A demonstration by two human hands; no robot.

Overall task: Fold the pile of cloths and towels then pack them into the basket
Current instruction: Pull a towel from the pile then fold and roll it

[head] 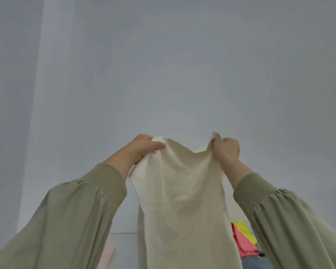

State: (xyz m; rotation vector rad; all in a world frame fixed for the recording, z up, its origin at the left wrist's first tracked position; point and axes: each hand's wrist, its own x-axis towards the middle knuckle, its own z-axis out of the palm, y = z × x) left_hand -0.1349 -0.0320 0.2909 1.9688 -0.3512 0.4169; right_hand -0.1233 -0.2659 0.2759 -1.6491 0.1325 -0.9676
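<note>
A cream towel [180,191] hangs in the air in front of me, held up by its top edge and falling past the bottom of the frame. My left hand [144,146] grips its upper left corner, thumb over the cloth. My right hand [228,147] pinches the upper right corner, which pokes up above the fingers. Both arms wear olive-green sleeves. The towel hides most of what lies below. No basket is in view.
A pink cloth [244,243] and a yellow cloth [245,230] lie at the lower right, with a blue-grey cloth [254,262] beneath them. A pale pink cloth [108,253] shows at the lower left. A plain grey wall [163,65] fills the background.
</note>
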